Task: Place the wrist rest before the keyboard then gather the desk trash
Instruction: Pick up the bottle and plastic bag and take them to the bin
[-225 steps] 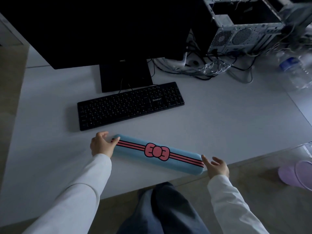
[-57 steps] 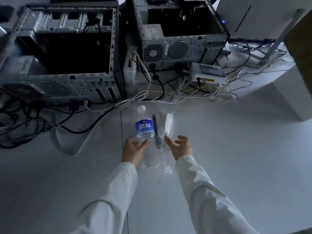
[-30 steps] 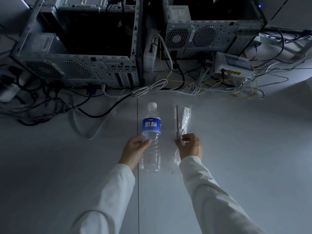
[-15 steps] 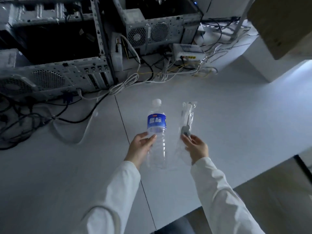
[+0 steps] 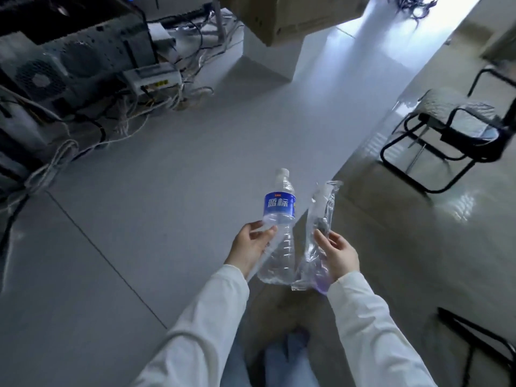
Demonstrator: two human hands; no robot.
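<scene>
1. Nearest the camera, both white sleeves [image 5: 212, 325] reach forward above the person's legs [image 5: 284, 356]; the two hands sit side by side, close but not touching.
2. Left hand [image 5: 250, 247]: fingers curled round the lower half of a clear bottle [image 5: 279, 227], thumb on its near side. The bottle is lifted off the desk, cap pointing away, blue label just beyond the fingertips, base towards the wrist.
3. Right hand [image 5: 339, 254]: thumb and fingers pinched on a clear wrapper [image 5: 319, 233] about halfway along. The wrapper stands nearly upright, just right of the bottle; its lower end hangs past the palm.
4. Something dark lies inside the wrapper just beyond the right thumb; what it is cannot be made out.
5. Under and beyond the left hand spreads the white desk [image 5: 167, 191], its edge passing beneath the bottle. A seam crosses it left of the left hand.
6. Right of the right hand is glossy floor [image 5: 418, 261], with a black-framed chair [image 5: 446, 129] further off, and another dark frame by the right sleeve, cut off at the edge.
7. Far beyond the left hand, a tangle of cables [image 5: 134, 118], a small white box [image 5: 152, 79] and an open computer case [image 5: 67, 60] crowd the back of the desk.
8. Straight ahead and far, a cardboard box [image 5: 293, 15] is cut off by the top edge.
9. The wrist rest and keyboard are out of view.
</scene>
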